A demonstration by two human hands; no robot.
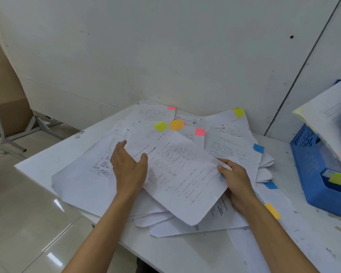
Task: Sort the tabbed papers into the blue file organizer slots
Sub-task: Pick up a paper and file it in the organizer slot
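A loose heap of printed papers with coloured tabs covers the middle of the white table. My right hand pinches the right edge of the top sheet, thumb on top, lifting it slightly. My left hand rests on the heap at that sheet's left edge, fingers relaxed and spread. Tabs show in yellow-green, orange, pink and blue. The blue file organizer stands at the right edge and holds several papers, one with a yellow tab.
A white wall rises right behind the table. The table's left edge drops to a tiled floor. A metal frame leg and a cardboard box stand at the far left.
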